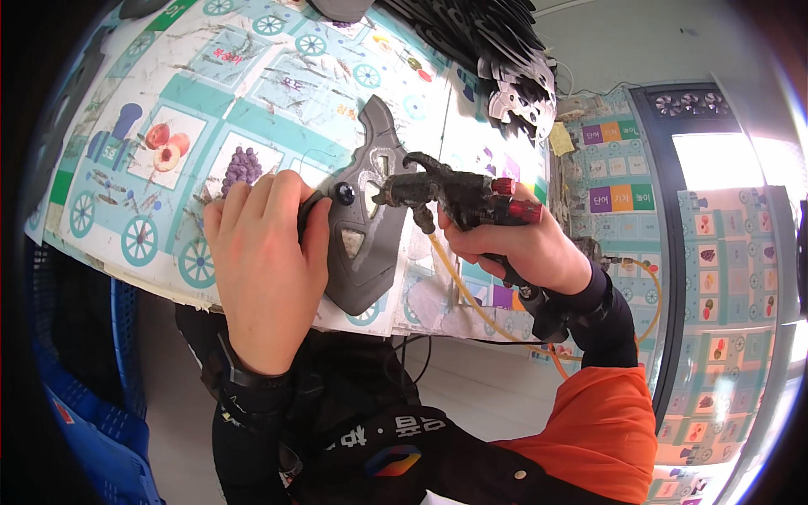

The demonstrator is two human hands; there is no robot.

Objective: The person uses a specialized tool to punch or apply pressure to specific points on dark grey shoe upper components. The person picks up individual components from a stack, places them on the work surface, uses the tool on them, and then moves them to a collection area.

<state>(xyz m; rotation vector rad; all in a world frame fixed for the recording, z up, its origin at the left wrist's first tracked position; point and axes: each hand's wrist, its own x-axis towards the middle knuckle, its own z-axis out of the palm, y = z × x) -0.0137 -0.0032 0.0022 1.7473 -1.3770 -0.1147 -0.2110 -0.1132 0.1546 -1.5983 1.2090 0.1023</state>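
Note:
My right hand (526,252) is closed around a small, dirt-darkened spray gun (463,198) with red knobs at its back. Its nozzle points left, close to a grey moulded piece (370,252), long and sole-like, with cutouts and a whitish film around them. The piece stands tilted over the table edge. My left hand (269,244) grips its left side between thumb and fingers; the fingertips are partly hidden. A shiny black round knob (345,194) shows beside the left thumb. From the gun a yellow hose (459,282) runs down and right.
The table (278,109) is covered with printed, smeared sheets. At the far side lies a pile of black and white flat pieces (518,88). A grey object (341,7) is at the top edge. Blue plastic crates (88,438) stand at the lower left, below the table.

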